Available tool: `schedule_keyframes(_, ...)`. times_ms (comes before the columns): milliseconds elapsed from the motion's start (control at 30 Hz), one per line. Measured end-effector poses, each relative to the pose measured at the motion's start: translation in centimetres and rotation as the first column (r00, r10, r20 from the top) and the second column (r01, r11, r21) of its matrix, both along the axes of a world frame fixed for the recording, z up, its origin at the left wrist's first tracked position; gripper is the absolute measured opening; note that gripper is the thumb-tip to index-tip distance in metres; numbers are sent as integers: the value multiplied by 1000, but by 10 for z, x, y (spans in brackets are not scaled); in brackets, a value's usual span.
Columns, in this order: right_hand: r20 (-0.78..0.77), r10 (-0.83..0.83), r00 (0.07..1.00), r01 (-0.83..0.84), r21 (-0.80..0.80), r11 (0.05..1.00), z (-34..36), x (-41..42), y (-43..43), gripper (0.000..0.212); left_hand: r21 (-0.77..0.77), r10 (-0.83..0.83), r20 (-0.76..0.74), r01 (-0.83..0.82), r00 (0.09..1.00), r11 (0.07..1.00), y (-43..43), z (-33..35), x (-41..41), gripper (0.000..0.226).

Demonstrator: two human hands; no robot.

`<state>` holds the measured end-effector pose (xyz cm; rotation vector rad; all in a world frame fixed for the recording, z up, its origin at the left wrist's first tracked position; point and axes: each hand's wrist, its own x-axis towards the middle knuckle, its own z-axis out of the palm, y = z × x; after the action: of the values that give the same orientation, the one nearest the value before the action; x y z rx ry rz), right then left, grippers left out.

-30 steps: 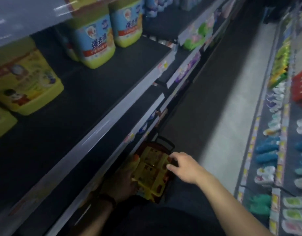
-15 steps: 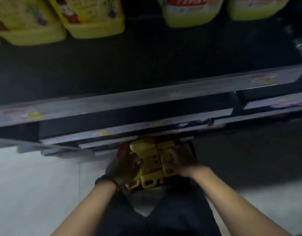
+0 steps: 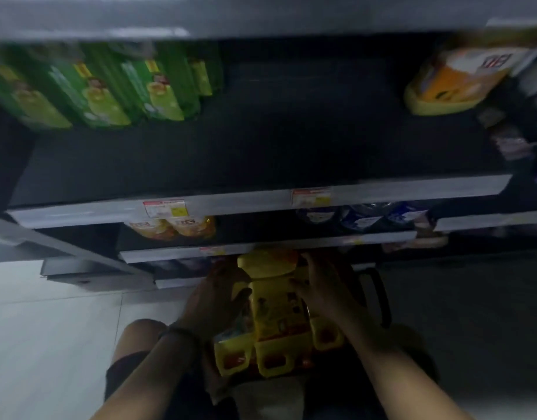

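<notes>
Yellow plastic is what I have between my hands: a bundle of yellow bottles (image 3: 276, 316), held low in front of my knees, just below the lowest shelf edge (image 3: 176, 281) and above the pale floor (image 3: 49, 344). A black basket handle (image 3: 380, 298) shows just to the right of it. The bundle looks heavy and smooth, and I judge the main risk is a slip. The bottles stand loosely side by side, so one could tilt out at the bottom and drop if I squeeze unevenly. The caps sit very near the shelf edge, so lifting straight up could knock them against it and jolt my hold. The handle could also snag the bundle or my wrist if I swing to the right. My hands are apart, one on each flank of the bundle. My left hand (image 3: 215, 301) grips the left side, fingers curled round it and the thumb lying across the front. My right hand (image 3: 324, 295) lies against the upper right side, fingers spread and mostly straight, pressing inward rather than wrapping. The light is dim, so I cannot tell how firmly either hand bears on it.
</notes>
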<state>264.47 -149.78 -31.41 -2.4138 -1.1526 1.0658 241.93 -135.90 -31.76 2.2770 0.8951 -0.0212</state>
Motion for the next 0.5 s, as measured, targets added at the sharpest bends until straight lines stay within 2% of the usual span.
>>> schedule_keyframes(67, -4, -22, 1000, 22, 52, 998, -23, -4, -5, 85, 23, -12, 24, 12, 1000, 1000, -1, -35, -7, 38)
schedule_keyframes(133, 34, -39, 999, 36, 90, 995, -41, -12, -18, 82, 78, 0, 92, -7, 996, 997, -16, -55, -17, 38)
schedule_keyframes(233, 68, -27, 997, 24, 45, 999, -42, -26, -43, 77, 67, 25, 44, -28, 999, 997, -43, -57, -43, 20)
schedule_keyframes(333, 28, -6, 1000, 5, 52, 999, -29, -37, -60, 81, 32, 35, 1, -35, 999, 999, -58, -50, -60, 18)
schedule_keyframes(400, 64, -6, 998, -1, 107, 994, -21, -36, -61, 77, 79, 60, 52, -64, 997, 995, -55, -50, -60, 31)
schedule_keyframes(500, 82, 8, 997, -19, 137, 990, -20, -37, -66, 74, 40, 60, 127, -66, 990, 997, -55, -46, -53, 50)
